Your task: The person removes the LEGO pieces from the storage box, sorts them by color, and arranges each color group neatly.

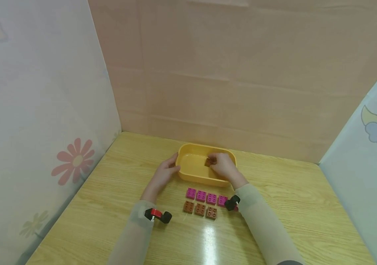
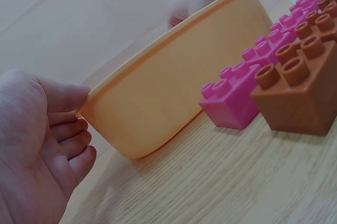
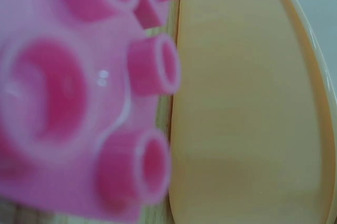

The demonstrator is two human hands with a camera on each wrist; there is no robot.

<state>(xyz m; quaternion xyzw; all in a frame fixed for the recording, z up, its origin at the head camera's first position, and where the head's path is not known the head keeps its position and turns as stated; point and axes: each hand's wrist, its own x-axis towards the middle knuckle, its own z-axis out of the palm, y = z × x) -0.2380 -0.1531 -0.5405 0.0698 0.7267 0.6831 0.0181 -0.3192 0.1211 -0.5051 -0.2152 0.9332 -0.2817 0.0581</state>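
Note:
A yellow plastic tub (image 1: 188,177) stands toward the back of the table. My left hand (image 1: 164,173) grips its left end, thumb and fingertips at the rim, as the left wrist view shows too. Inside the tub, my right hand (image 1: 223,165) pinches a brown toy building brick (image 1: 209,162) by its side. Whether that brick touches the tub's floor I cannot tell. In front of the tub runs a row of several pink bricks (image 1: 201,195), the rightmost partly hidden by the right wrist's camera. Three brown bricks (image 1: 199,209) lie in a nearer row. The right wrist view does not show the right hand.
The wooden table (image 1: 109,206) carries the tub and bricks. A plain hanging sheet (image 1: 228,92) stands behind it, with patterned sheets at left (image 1: 42,110) and right (image 1: 357,176). A black wrist camera (image 1: 232,202) hangs over the pink row's right end.

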